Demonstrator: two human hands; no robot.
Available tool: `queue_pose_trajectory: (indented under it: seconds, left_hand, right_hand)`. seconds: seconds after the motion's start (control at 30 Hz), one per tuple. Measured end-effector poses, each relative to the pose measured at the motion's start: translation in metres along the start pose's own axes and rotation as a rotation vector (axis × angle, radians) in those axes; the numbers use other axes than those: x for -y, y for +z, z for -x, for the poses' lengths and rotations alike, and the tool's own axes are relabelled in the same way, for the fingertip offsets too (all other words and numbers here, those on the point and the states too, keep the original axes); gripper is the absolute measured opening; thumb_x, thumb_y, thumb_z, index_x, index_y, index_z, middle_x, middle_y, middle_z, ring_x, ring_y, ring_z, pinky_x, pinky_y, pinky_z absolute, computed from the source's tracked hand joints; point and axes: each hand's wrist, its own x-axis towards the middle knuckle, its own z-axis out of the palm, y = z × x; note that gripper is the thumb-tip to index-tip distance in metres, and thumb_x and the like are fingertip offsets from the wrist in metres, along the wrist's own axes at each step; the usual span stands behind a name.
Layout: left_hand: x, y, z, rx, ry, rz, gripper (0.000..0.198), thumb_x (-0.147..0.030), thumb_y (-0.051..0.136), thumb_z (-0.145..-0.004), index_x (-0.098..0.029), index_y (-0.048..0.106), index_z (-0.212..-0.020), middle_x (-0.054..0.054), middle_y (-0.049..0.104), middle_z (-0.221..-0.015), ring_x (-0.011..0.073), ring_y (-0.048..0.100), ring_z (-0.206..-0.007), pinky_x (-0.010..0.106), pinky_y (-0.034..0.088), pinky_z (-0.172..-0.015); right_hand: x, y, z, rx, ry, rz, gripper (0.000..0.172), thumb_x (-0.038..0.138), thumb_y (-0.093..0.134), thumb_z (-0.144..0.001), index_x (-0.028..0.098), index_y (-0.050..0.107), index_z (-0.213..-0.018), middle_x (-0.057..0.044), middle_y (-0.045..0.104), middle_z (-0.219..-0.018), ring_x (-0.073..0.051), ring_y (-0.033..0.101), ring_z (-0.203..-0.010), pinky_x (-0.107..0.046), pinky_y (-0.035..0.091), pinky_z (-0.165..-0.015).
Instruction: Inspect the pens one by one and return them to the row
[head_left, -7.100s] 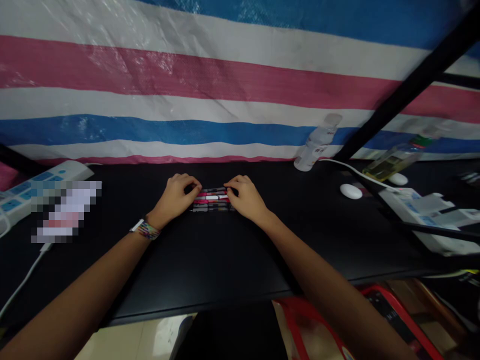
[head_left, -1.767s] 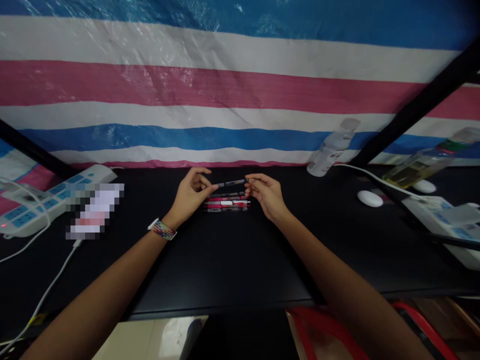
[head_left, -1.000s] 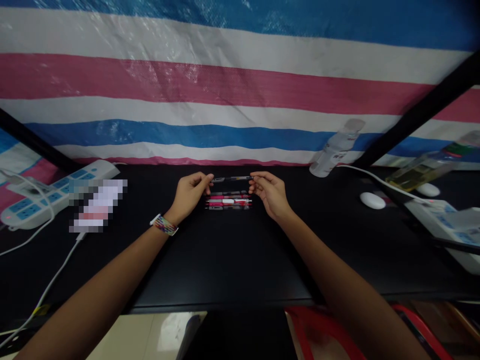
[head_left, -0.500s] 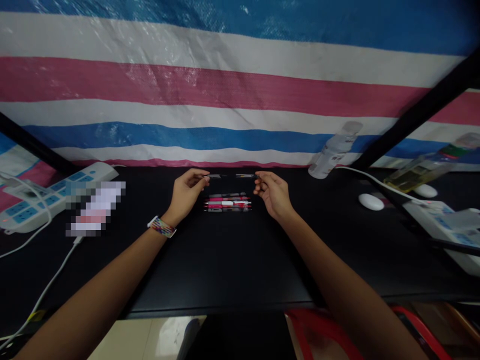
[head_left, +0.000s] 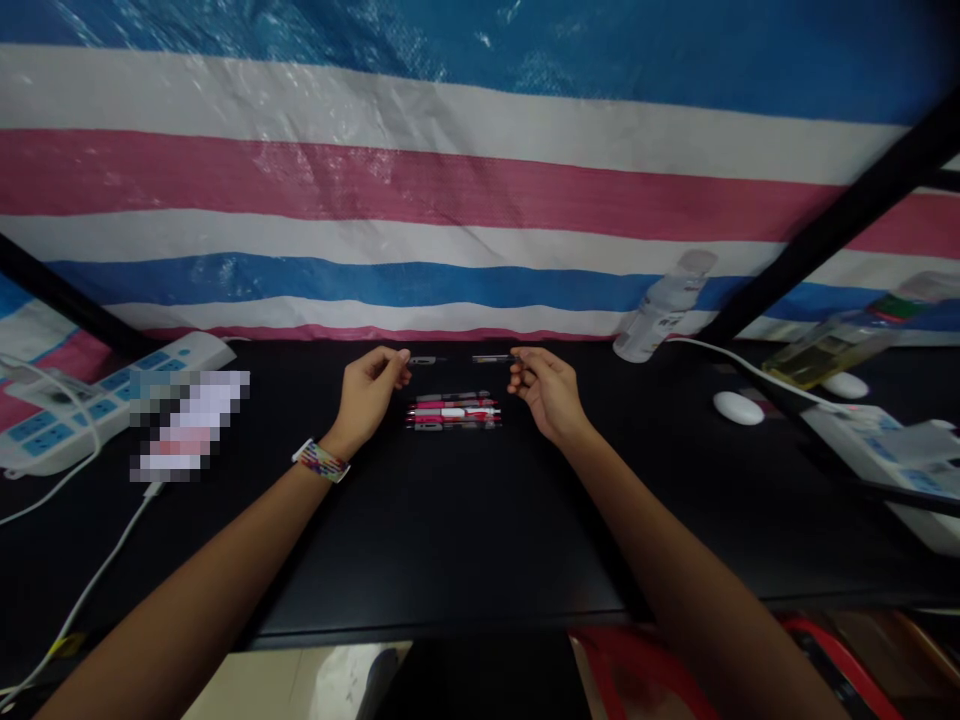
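A row of several pens (head_left: pixel 454 411), black, pink and white, lies side by side on the black desk (head_left: pixel 465 530). Just behind the row I hold a dark pen pulled into two pieces. My left hand (head_left: pixel 369 392) pinches the left piece (head_left: pixel 424 359) between thumb and fingers. My right hand (head_left: pixel 546 390) pinches the right piece (head_left: pixel 491 358). A small gap separates the two pieces in the air. A coloured band sits on my left wrist.
A white power strip (head_left: pixel 97 395) with a cable lies at the left beside a blurred patch. A plastic bottle (head_left: pixel 660 305), a white mouse (head_left: pixel 738 407), a bottle of yellow liquid (head_left: pixel 840 345) and another power strip (head_left: pixel 892 450) stand at the right. A striped tarp (head_left: pixel 450 180) hangs behind.
My hands lifted one dark pen from the row, held it by both ends, then drew apart. The pen has now come apart into two pieces.
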Motion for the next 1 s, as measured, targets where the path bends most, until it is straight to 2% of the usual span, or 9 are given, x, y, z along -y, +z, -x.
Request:
queue_pose_trajectory:
  seconds: [0.23, 0.57, 0.7, 0.8, 0.9, 1.0]
  left_hand:
    - [0.006, 0.001, -0.001, -0.029, -0.02, 0.066, 0.025, -0.044, 0.08, -0.092, -0.019, 0.079, -0.092, 0.006, 0.078, -0.082, 0.016, 0.071, -0.07, 0.028, 0.055, -0.062]
    - [0.002, 0.002, 0.001, -0.02, -0.024, 0.088, 0.031, -0.048, 0.083, -0.09, -0.018, 0.08, -0.099, 0.007, 0.079, -0.086, 0.0181, 0.076, -0.075, 0.028, 0.057, -0.064]
    - [0.0, 0.004, 0.005, 0.08, -0.063, 0.087, 0.035, -0.049, 0.086, -0.088, -0.018, 0.083, -0.101, 0.008, 0.082, -0.091, 0.0197, 0.077, -0.08, 0.028, 0.058, -0.067]
    - [-0.002, 0.006, 0.008, 0.132, -0.072, 0.073, 0.03, -0.048, 0.084, -0.09, -0.018, 0.082, -0.094, 0.006, 0.079, -0.081, 0.0165, 0.072, -0.072, 0.027, 0.055, -0.065]
    - [-0.003, 0.006, 0.008, 0.121, -0.049, 0.026, 0.03, -0.046, 0.079, -0.095, -0.019, 0.077, -0.082, 0.002, 0.071, -0.067, 0.013, 0.063, -0.061, 0.025, 0.05, -0.06]
    - [-0.002, 0.005, 0.008, 0.121, -0.04, 0.019, 0.028, -0.044, 0.077, -0.096, -0.02, 0.076, -0.082, 0.001, 0.069, -0.066, 0.0123, 0.061, -0.06, 0.025, 0.049, -0.059]
  right_hand:
    - [0.002, -0.002, 0.0, -0.004, 0.005, -0.011, 0.021, 0.032, 0.082, -0.071, 0.021, 0.08, -0.088, -0.001, 0.067, -0.072, -0.015, 0.06, -0.065, -0.033, 0.056, -0.066]
    - [0.003, -0.001, 0.0, -0.053, 0.0, -0.02, 0.018, 0.027, 0.077, -0.071, 0.019, 0.081, -0.086, -0.001, 0.066, -0.069, -0.014, 0.059, -0.063, -0.032, 0.055, -0.064]
    - [0.0, 0.001, 0.004, 0.06, 0.025, 0.013, 0.025, 0.034, 0.086, -0.07, 0.019, 0.082, -0.089, -0.002, 0.07, -0.072, -0.014, 0.062, -0.064, -0.033, 0.056, -0.064]
    - [-0.004, 0.004, 0.007, 0.156, 0.043, 0.048, 0.027, 0.038, 0.09, -0.073, 0.019, 0.083, -0.091, -0.003, 0.071, -0.074, -0.015, 0.063, -0.065, -0.035, 0.058, -0.066]
    - [-0.009, 0.005, 0.008, 0.171, 0.035, 0.059, 0.022, 0.036, 0.089, -0.077, 0.02, 0.084, -0.091, -0.004, 0.072, -0.076, -0.016, 0.065, -0.067, -0.038, 0.06, -0.07]
    - [-0.012, 0.004, 0.006, 0.164, 0.038, 0.05, 0.02, 0.035, 0.09, -0.079, 0.02, 0.085, -0.091, -0.004, 0.073, -0.078, -0.016, 0.066, -0.068, -0.039, 0.061, -0.071]
